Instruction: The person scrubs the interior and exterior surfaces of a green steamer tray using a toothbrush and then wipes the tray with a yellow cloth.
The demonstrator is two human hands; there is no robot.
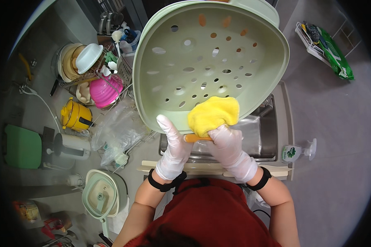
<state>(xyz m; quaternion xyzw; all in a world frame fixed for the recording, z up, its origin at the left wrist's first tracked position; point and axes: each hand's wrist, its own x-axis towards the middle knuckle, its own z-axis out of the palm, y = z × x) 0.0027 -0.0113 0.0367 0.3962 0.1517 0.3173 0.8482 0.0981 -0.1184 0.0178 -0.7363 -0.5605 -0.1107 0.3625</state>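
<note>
A large pale green plastic basket (170, 83) with round holes is tilted up over the sink, its inside facing me. My left hand (175, 148), in a white disposable glove, grips the near rim with the thumb over the inner side; its fingers are hidden behind the basket. An orange handle (194, 138) sits at this rim, between my hands. In my gloved right hand (228, 143) is a bunched yellow cloth (215, 114), which lies against the rim and the inner wall. The cloth covers part of the handle and some holes.
Behind the basket is a steel sink (255, 132). A soap pump bottle (292, 153) lies to its right. On the left are a dish rack with bowls and a pink colander (106, 91), a plastic bag (120, 126), a yellow pot (76, 114) and a green-handled bucket (122, 188).
</note>
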